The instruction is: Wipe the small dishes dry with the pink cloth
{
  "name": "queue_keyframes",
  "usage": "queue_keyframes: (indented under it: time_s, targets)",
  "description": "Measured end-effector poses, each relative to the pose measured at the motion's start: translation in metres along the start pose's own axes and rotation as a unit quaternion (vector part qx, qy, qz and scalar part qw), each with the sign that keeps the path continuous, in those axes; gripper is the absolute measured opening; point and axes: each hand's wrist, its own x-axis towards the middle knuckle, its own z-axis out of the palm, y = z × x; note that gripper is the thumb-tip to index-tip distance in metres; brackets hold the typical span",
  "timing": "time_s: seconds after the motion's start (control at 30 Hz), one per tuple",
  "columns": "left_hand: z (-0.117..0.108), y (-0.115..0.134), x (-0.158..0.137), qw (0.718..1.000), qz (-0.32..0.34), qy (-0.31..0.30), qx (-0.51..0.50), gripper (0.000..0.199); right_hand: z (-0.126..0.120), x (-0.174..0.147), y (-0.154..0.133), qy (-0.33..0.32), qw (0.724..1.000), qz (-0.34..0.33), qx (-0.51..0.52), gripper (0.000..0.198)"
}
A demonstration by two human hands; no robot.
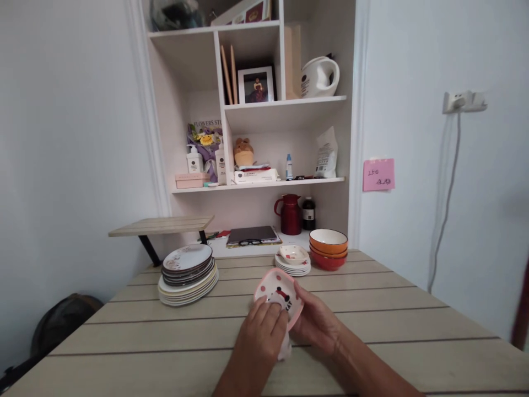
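Observation:
A small white dish point(273, 283) with a pink rim, red dots and a cat print is tilted toward me above the table. My right hand point(316, 322) grips its right edge, with the thumb on the rim. Inside the dish, the curled fingers of my left hand point(264, 329) press a white cloth point(284, 348) against the surface. Part of the cloth hangs out below those fingers, and the rest is mostly hidden. Behind the dish, a similar small patterned dish point(294, 253) rests on a stack of small white plates point(292, 269).
Orange and red bowls point(328, 251) are stacked at the back right. A tall stack of plates point(188, 275) stands on the left of the slatted table point(165, 342), near a raised wooden shelf point(161, 225). Behind are a red jug point(290, 215) and a dark laptop point(251, 235) with glasses.

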Motion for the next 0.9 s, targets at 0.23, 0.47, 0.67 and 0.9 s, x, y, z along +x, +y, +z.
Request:
queue_keyframes:
  time_s: [0.23, 0.47, 0.67, 0.9]
  targets:
    - [0.000, 0.009, 0.004, 1.000, 0.019, -0.012, -0.018, 0.033, 0.000, 0.003, 0.007, 0.073, 0.997, 0.020, 0.007, 0.027]
    - [0.005, -0.004, -0.005, 0.993, 0.000, -0.092, -0.074, 0.030, -0.003, 0.002, -0.001, 0.088, 0.993, 0.069, -0.041, 0.036]
    - [0.005, -0.009, -0.008, 0.987, -0.021, -0.162, 0.009, 0.034, -0.013, 0.006, 0.003, 0.095, 0.989, 0.089, -0.073, 0.040]
    - [0.024, -0.004, -0.017, 0.988, -0.024, -0.146, 0.053, 0.029, -0.015, 0.013, 0.013, 0.120, 0.992, 0.018, -0.037, 0.031]
